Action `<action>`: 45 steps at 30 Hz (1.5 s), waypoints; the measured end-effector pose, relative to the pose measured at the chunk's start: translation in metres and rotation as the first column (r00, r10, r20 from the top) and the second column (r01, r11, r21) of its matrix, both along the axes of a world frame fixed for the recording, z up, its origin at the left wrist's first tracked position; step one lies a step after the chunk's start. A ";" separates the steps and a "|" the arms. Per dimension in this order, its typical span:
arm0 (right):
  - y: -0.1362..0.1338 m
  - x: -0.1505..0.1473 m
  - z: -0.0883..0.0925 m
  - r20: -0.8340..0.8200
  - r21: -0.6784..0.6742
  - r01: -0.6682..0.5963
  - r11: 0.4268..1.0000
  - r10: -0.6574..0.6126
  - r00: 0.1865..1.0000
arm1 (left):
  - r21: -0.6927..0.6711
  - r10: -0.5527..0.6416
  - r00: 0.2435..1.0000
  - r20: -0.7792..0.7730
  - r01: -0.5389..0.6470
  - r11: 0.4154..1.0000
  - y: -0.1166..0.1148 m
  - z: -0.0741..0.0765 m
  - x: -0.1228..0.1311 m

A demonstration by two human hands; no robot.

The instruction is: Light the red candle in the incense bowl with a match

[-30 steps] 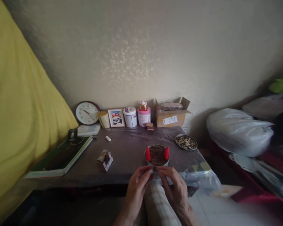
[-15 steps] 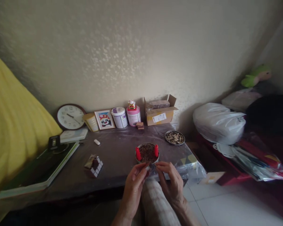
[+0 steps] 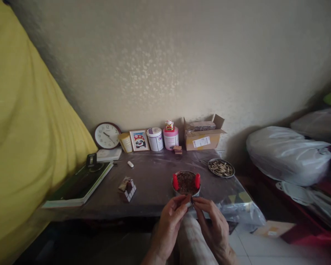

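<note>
In front of me, my left hand (image 3: 172,222) is closed on a small brown-and-white matchbox (image 3: 188,203). Fingers of my right hand (image 3: 212,221) pinch together at the box's right end; whatever they grip is too small to make out. Just beyond both hands stands a round bowl (image 3: 186,183) filled with dark brown grains. Two red candles (image 3: 175,182) stand in it, one at each side. A round metal dish of matchsticks (image 3: 221,168) lies farther right on the table. To the left sits a stack of similar small boxes (image 3: 127,189).
The dark table (image 3: 151,176) has a plastic cover. Along the wall stand a clock (image 3: 107,135), a panda picture (image 3: 139,141), tubs (image 3: 155,140) and an open cardboard box (image 3: 204,136). A green book (image 3: 79,184) lies left, beside a yellow curtain (image 3: 38,121). White bags (image 3: 288,154) are at right.
The view has swung left, so things on the table appear farther right. Both hands stay together at the matchbox, and the right fingers are now closer against its end.
</note>
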State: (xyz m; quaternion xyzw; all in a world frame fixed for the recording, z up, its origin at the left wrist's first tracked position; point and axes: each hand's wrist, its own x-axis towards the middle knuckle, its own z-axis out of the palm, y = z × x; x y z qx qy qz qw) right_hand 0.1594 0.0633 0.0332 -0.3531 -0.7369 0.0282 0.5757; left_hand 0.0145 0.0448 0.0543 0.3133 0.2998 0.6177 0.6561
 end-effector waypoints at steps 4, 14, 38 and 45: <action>0.000 -0.001 0.001 -0.002 -0.012 0.010 1.000 -0.010 1.000 | -0.006 0.009 1.000 -0.025 -0.010 1.000 0.000 0.001 0.000; -0.004 -0.002 0.003 -0.003 -0.017 0.035 0.999 -0.035 0.999 | 0.010 0.001 0.998 -0.064 0.000 1.000 -0.001 0.003 -0.001; -0.020 0.012 0.038 -0.111 0.135 0.088 0.987 -0.074 0.991 | -0.096 0.043 0.995 -0.095 -0.052 0.994 0.009 0.003 0.012; 0.031 0.036 -0.008 -0.072 0.005 0.340 0.940 -0.339 0.938 | -0.044 0.010 0.992 -0.123 -0.015 0.999 0.002 0.011 0.016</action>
